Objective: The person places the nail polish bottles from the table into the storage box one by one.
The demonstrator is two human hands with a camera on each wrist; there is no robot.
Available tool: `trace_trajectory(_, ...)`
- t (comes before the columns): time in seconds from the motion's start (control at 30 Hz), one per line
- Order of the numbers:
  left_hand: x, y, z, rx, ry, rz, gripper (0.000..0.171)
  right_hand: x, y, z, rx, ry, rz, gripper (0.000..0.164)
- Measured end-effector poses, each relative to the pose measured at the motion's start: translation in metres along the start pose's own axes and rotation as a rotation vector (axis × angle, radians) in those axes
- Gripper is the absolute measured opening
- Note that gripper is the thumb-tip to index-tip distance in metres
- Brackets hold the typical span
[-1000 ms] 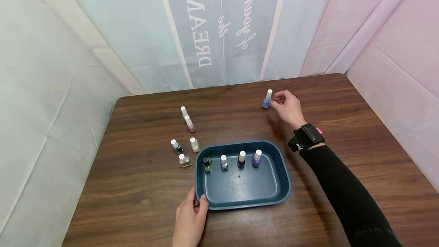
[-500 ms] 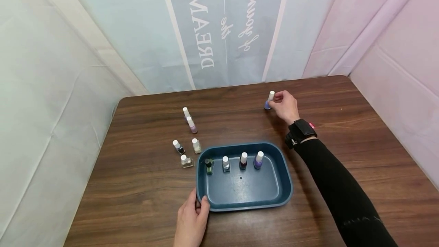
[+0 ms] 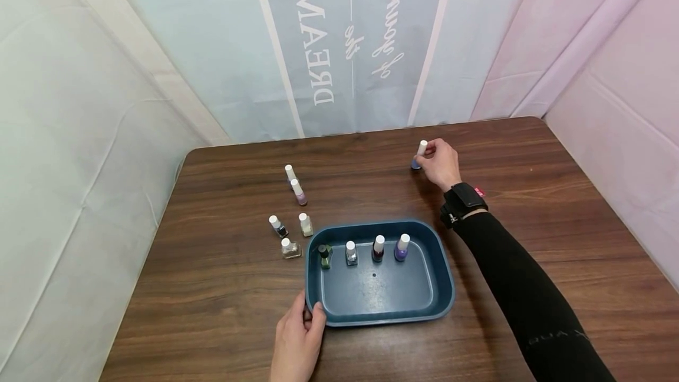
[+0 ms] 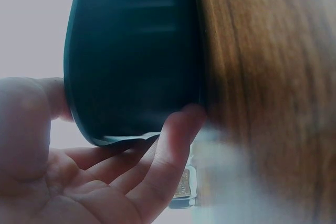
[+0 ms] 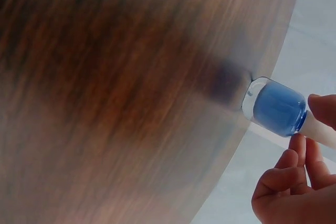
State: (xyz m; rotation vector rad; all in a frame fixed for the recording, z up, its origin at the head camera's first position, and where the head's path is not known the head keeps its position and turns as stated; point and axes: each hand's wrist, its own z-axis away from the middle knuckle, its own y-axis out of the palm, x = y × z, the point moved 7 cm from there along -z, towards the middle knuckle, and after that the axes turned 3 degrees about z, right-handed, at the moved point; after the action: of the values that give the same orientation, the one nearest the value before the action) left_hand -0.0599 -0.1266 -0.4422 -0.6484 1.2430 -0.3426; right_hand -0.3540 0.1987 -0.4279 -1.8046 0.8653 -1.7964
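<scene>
At the far right of the table, my right hand point(image 3: 443, 165) pinches a bottle of blue nail polish point(image 5: 278, 107) by its white cap, between thumb and fingertips. Whether its base touches the tabletop is hard to tell. My left hand point(image 3: 298, 338) grips the near left corner of a dark blue tray point(image 3: 382, 320), thumb over the rim and fingers along the outside in the left wrist view. Along the tray's back half stand a green nail polish point(image 3: 325, 257) with a dark cap, a clear silvery one point(image 3: 351, 253), a dark red one point(image 3: 378, 249) and a purple one point(image 3: 401, 248).
Left of the tray are a glittery bottle point(image 3: 291, 249), a black one point(image 3: 278, 226) and a cream one point(image 3: 306, 225). Farther back, a pale purple bottle point(image 3: 299, 192) partly hides another white-capped bottle point(image 3: 290, 174). A printed curtain point(image 3: 361, 93) hangs behind the table's back edge.
My right thumb and fingers have closed in on the blue nail polish from its right side. The left hand stays on the tray; the whole view shifts slightly.
</scene>
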Motion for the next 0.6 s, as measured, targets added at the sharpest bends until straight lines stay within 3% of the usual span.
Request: trace_trajectory(0.6,0.0000,-0.0014,0.0001,-0.015,0.003,0.001,0.019,0.0009,0.0004,-0.0017,-0.002,0.001,0.009,0.032)
